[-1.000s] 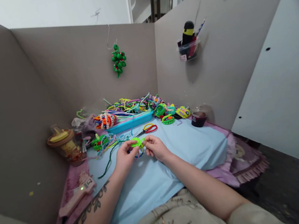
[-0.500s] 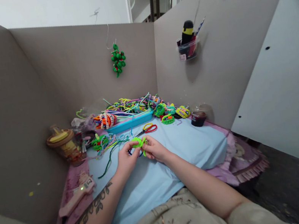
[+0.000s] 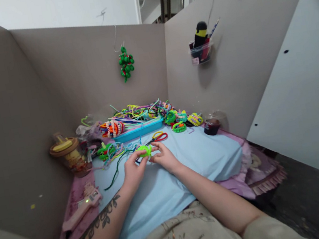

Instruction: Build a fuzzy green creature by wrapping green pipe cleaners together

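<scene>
My left hand (image 3: 135, 168) pinches a small coil of bright lime-green fuzzy pipe cleaner (image 3: 145, 151) above the blue cloth. Close on its right side is my right hand (image 3: 164, 157), its fingers apart and the fingertips at the coil's edge; whether they touch it I cannot make out. Just beyond the hands lie scissors (image 3: 159, 137) with red and yellow handles. A dark green pipe cleaner (image 3: 117, 176) trails on the cloth left of my left hand.
A blue tray (image 3: 139, 131) of pipe cleaners stands at the back, with several finished pieces beside it. A lidded cup (image 3: 68, 152) and pink glue gun (image 3: 84, 209) are at left, a dark drink cup (image 3: 211, 124) at right. Grey panels (image 3: 91, 65) surround the table.
The lime-green loose end that showed between my hands is now drawn in to a compact coil in the left fingers. My right fingers have loosened and spread.
</scene>
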{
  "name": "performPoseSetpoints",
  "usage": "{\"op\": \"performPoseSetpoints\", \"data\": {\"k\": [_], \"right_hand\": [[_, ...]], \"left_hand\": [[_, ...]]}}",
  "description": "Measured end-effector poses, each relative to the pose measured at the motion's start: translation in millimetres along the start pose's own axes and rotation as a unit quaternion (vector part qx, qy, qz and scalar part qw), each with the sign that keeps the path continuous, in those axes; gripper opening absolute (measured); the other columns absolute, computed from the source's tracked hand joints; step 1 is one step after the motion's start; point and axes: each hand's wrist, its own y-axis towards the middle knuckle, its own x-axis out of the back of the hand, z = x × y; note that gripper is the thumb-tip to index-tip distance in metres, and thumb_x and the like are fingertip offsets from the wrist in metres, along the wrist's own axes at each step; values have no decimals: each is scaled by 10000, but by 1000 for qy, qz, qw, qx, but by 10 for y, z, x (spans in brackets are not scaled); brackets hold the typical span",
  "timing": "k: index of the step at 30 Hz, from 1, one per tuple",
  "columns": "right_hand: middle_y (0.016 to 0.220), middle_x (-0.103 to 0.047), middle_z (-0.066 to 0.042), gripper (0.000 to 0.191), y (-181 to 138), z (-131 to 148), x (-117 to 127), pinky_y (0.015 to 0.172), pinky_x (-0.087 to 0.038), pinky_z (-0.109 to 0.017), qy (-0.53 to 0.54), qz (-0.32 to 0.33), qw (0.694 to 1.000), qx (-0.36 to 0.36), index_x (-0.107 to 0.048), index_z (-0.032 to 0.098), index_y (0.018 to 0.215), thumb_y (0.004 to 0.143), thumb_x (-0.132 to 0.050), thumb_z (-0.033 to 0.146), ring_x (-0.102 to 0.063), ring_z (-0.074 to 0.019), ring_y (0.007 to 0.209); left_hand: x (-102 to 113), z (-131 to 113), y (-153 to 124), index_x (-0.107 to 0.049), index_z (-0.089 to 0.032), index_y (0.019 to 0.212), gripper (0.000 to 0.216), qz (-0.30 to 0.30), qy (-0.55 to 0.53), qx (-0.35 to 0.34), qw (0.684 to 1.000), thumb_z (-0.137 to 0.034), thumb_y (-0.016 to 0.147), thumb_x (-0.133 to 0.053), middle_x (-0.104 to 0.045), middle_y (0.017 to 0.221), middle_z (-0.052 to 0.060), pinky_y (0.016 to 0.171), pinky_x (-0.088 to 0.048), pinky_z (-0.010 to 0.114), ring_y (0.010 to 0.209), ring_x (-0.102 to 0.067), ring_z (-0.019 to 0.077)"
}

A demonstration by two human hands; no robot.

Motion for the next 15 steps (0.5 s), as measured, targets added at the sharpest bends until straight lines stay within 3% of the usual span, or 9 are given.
{"op": "performPoseSetpoints", "data": {"k": [5, 11, 15], "right_hand": [[631, -596, 45, 240, -5, 19, -9, 606, -470, -248, 1, 42, 998, -40, -548, 178, 730, 543, -697, 184, -608, -119, 581], [619, -645, 24, 280, -23, 57, -16, 584, -458, -248, 4, 48, 997, -60, -621, 167, 794, 535, -724, 197, -624, -133, 582], [668, -653, 18, 301, -25, 32, -5, 660, -471, -282, -18, 71, 996, -42, -667, 167, 860, 574, -725, 240, -612, -124, 605]], "left_hand": [[11, 18, 4, -662, -172, 858, 181, -24, 1, 24, 999, -290, 731, -612, -693, 880, 55, 787, -472, 323, 845, -626, 199], [6, 92, 9, -657, -178, 874, 183, -65, -11, 36, 997, -295, 737, -624, -686, 888, 52, 781, -461, 320, 858, -619, 201], [8, 123, 26, -657, -182, 887, 201, -66, -29, 47, 996, -307, 731, -636, -681, 881, 45, 745, -455, 304, 821, -614, 190]]}}
